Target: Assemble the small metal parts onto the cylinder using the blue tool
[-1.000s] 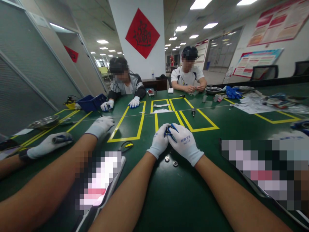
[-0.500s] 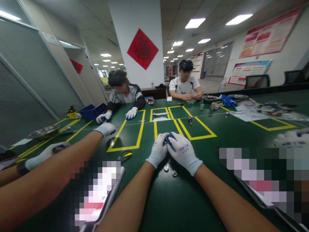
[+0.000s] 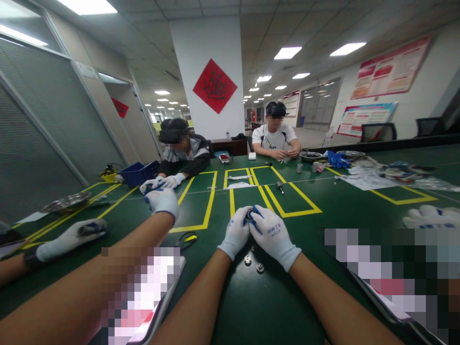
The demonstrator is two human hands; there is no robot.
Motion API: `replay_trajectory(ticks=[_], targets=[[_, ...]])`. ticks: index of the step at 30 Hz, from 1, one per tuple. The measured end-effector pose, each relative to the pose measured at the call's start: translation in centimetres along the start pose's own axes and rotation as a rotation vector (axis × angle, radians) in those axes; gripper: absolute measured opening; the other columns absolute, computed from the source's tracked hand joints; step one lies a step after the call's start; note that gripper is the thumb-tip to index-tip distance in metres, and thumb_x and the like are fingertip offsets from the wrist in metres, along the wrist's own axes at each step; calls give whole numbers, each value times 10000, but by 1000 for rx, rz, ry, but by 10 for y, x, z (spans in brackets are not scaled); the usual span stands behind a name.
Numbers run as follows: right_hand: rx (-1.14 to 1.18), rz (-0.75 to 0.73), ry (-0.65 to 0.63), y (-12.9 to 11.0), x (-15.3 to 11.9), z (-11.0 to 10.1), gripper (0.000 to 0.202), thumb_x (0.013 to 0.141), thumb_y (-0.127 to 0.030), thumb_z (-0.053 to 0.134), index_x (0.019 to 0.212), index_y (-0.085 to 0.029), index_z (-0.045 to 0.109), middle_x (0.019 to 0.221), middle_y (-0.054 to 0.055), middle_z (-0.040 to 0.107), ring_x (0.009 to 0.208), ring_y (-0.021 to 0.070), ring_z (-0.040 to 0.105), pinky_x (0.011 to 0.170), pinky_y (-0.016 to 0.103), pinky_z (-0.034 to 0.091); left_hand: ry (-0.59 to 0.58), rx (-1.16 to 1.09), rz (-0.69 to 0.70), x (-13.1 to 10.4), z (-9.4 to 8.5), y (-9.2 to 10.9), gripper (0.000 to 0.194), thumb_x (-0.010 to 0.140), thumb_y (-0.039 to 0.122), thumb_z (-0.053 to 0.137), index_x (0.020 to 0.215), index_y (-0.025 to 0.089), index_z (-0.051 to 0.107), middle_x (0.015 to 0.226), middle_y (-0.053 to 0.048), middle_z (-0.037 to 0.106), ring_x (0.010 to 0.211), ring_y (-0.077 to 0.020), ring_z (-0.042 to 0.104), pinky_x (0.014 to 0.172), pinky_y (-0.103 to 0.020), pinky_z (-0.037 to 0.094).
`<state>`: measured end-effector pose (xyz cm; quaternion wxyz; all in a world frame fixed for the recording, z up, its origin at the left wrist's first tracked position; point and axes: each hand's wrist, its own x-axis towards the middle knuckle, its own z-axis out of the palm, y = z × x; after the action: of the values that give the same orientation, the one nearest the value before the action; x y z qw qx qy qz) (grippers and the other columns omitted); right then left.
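My left hand point(image 3: 235, 233) and my right hand point(image 3: 271, 235), both in white gloves with blue palms, meet over the table. Between their closed fingers is a small dark, ring-like metal part point(image 3: 249, 215), mostly covered by the gloves. Just below the hands lie a small round metal piece point(image 3: 247, 260) and a second round metal piece point(image 3: 260, 268), both with a raised centre. A smaller dark bit point(image 3: 253, 248) rests close under my fingers.
A neighbour's gloved hand point(image 3: 161, 203) reaches in from the left; their other hand point(image 3: 81, 235) holds a grey cylinder. Two people sit opposite. A tablet point(image 3: 172, 287) lies left, another point(image 3: 391, 311) right. Yellow tape point(image 3: 302, 212) marks the green table; a metal shaft point(image 3: 280, 188) lies beyond.
My hands stay together on the ring-like part. The neighbour's arm on the left has shifted, and the person opposite on the left has brought both hands together. My view has tilted slightly upward.
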<state>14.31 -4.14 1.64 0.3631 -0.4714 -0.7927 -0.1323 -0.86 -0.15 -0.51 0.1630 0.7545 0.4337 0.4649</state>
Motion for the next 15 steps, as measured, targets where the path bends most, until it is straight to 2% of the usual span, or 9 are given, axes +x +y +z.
replay_trajectory(ticks=[2, 6, 12, 15], targets=[[8, -1, 3, 0, 0, 0, 232, 935, -264, 599, 1127, -194, 708, 1314, 148, 667, 1170, 292, 617, 943, 438, 532, 17, 15, -6, 0, 0, 1, 392, 834, 70, 551, 1196, 184, 653, 1200, -99, 677, 1131, -218, 640, 1039, -390, 519], [22, 12, 3, 0, 0, -1, 233, 933, -271, 605, 1127, -194, 708, 1324, 145, 661, 1173, 290, 619, 948, 437, 533, -32, -17, -36, 0, -1, 4, 420, 831, 65, 555, 1220, 194, 645, 1192, -84, 710, 1127, -215, 657, 1060, -399, 513], [26, 18, -3, 0, 0, -3, 242, 931, -270, 607, 1135, -185, 707, 1325, 153, 660, 1173, 295, 618, 947, 444, 535, 10, 38, 7, 1, -2, 5, 361, 826, 71, 569, 1156, 174, 671, 1139, -95, 697, 1075, -214, 654, 1001, -389, 538], [23, 22, -3, 0, 0, -2, 238, 930, -271, 607, 1125, -182, 709, 1324, 157, 661, 1158, 296, 625, 937, 445, 538, -17, 11, -35, 1, 0, 2, 381, 835, 79, 567, 1187, 184, 668, 1166, -91, 717, 1107, -222, 661, 1037, -408, 524]])
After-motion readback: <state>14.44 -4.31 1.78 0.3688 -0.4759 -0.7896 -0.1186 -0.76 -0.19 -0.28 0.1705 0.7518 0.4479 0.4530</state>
